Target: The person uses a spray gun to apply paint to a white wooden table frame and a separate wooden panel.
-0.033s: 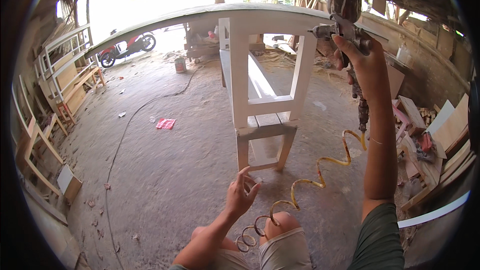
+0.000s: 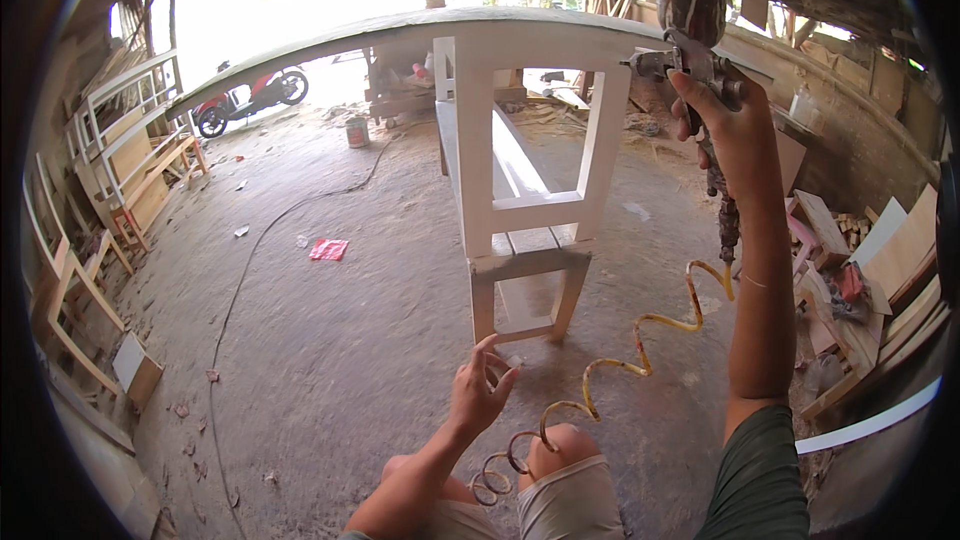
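Observation:
My right hand (image 2: 735, 125) is raised at the upper right, closed around a spray gun (image 2: 690, 65). A dark, paint-smeared cup (image 2: 690, 0) sits on top of the gun, and its nozzle faces left toward a white-painted wooden frame (image 2: 478, 140) with a long top. From the gun's handle a coiled yellow hose (image 2: 640, 340) drops toward my knees. My left hand (image 2: 482, 385) hangs low in front, fingers loosely bent and apart, with nothing in it. The white frame rests on a low wooden stand (image 2: 483, 300), just beyond my left hand.
Timber offcuts and boards (image 2: 850, 310) are heaped along the right side. Wooden frames (image 2: 80, 280) lean at the left. A thin cable (image 2: 265, 230) trails across the floor past a red scrap (image 2: 328, 250) and a small can (image 2: 357, 132). A red motorbike (image 2: 250, 100) is parked farther back.

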A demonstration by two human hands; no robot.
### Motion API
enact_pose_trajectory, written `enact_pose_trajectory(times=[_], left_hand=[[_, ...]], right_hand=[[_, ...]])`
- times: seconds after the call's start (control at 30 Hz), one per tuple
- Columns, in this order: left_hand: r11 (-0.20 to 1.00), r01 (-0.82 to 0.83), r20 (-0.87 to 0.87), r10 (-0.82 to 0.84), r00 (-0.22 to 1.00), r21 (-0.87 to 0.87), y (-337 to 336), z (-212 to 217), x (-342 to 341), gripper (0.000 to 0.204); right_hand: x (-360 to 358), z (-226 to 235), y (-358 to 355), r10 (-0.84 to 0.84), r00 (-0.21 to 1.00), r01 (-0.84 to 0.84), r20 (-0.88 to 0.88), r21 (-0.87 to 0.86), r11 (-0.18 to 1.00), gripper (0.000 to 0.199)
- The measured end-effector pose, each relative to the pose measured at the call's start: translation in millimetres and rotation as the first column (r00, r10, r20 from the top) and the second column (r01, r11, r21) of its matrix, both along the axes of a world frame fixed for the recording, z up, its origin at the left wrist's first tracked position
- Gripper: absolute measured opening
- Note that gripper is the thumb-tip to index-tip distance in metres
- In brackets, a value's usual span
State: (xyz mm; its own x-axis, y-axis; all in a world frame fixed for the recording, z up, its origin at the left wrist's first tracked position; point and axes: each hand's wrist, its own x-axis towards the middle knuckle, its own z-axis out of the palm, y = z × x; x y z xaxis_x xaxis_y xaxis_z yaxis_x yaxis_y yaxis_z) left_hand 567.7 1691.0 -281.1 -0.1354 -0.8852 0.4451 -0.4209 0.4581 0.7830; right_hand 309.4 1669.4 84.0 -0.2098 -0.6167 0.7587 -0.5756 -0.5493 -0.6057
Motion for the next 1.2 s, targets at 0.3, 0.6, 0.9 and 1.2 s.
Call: enact_pose_trajectory(times=[0.3,0.6,0.9,1.2], left_hand=[[1.0,-0.003,0.043,0.003,0.999,-0.01,-2.0,-3.7,-0.4,0.067],[0.999,0.01,0.115,-0.016,0.993,0.047,-1.6,-7.6,0.0,0.062],[0.998,0.019,0.159,-0.029,0.987,0.066,-2.5,-5.7,6.6,0.06],[0.995,0.008,0.169,-0.024,0.985,0.097,-2.3,-4.6,14.3,0.052]], right_hand=[[-58.8,-5.9,-3.7,-0.189,0.982,0.19,-0.017,0.022,0.982,0.032],[-25.3,-39.8,-9.0,-0.105,0.994,0.105,0.022,-0.019,0.994,0.029],[41.1,-50.4,1.9,0.144,0.985,-0.145,0.098,0.006,0.989,0.027],[84.3,-55.1,11.2,0.355,0.92,-0.375,0.165,0.117,0.919,0.025]])
